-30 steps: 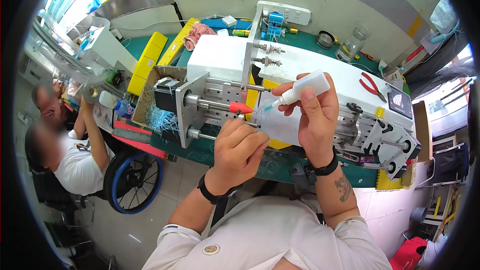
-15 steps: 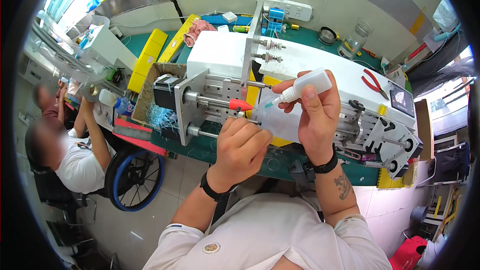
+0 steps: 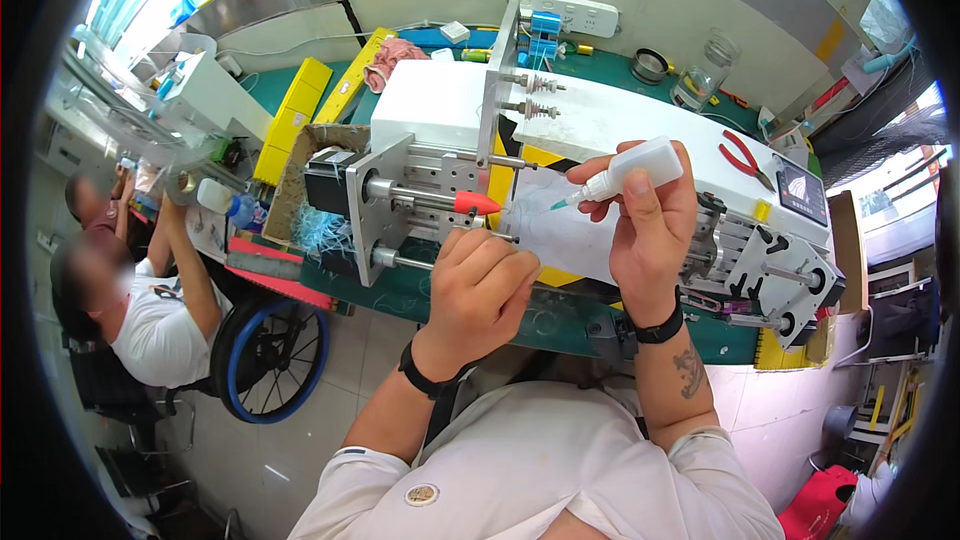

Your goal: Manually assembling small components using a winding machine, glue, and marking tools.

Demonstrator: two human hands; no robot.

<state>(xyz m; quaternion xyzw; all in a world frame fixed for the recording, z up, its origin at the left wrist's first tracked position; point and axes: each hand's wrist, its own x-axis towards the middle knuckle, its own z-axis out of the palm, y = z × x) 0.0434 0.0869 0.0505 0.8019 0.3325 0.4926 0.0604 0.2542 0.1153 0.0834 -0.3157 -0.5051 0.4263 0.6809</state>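
Observation:
My right hand (image 3: 655, 240) grips a small white squeeze bottle (image 3: 648, 162), tilted so that its thin teal nozzle points down and left. The nozzle tip is apart from the red cone (image 3: 476, 202) on the end of a metal shaft of the winding-type machine (image 3: 360, 202). Just below the cone, my left hand (image 3: 480, 285) is closed with its fingers curled and pressed together. Whatever may be between those fingers is hidden. Under the nozzle lies a pale sheet (image 3: 560, 235), framed by yellow and black striped tape.
Red-handled pliers (image 3: 742, 162) lie on the white housing beside a small screen (image 3: 800, 188). A glass jar (image 3: 703, 75) and a power strip (image 3: 575, 15) are behind. Blue strands (image 3: 322, 230) fill a box at left. Another person (image 3: 165, 325) sits farther left beside a wheelchair wheel (image 3: 270, 360).
My right hand has moved a little to the right with the bottle, so the nozzle is farther from the red cone. My left hand stays closed in nearly the same place.

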